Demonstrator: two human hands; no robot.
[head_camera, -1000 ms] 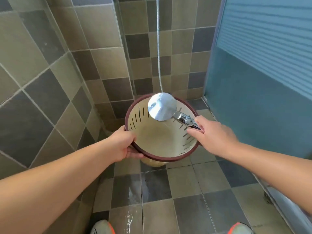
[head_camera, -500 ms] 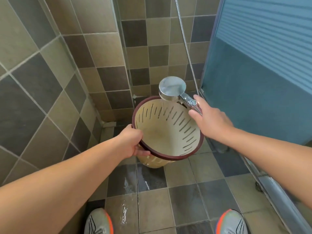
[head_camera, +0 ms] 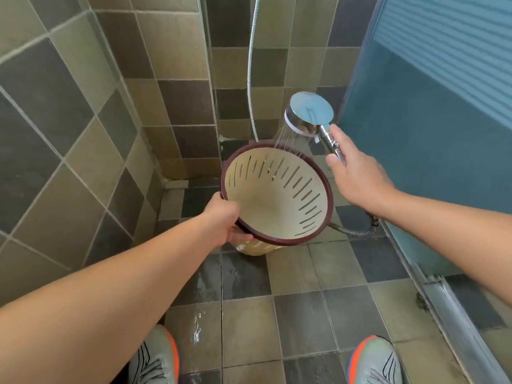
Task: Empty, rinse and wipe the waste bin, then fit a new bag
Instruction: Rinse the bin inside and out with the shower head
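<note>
A cream slotted waste bin [head_camera: 273,202] with a dark red rim hangs tilted above the floor, its mouth facing me and nothing inside. My left hand [head_camera: 223,220] grips its near left rim. My right hand [head_camera: 357,178] holds the chrome handle of a round shower head [head_camera: 309,112], up and to the right of the bin. Thin streams of water fall from the head onto the bin's far rim.
Tiled walls meet in a corner behind the bin. A blue glass shower door [head_camera: 432,139] with its floor rail [head_camera: 448,309] runs along the right. The metal hose [head_camera: 352,231] loops under my right wrist. The tiled floor [head_camera: 243,275] is wet; my shoes [head_camera: 374,361] stand at the bottom.
The shower head has moved from over the bin's mouth to up and right of its rim. The bin has tipped further toward me, and my view has dropped.
</note>
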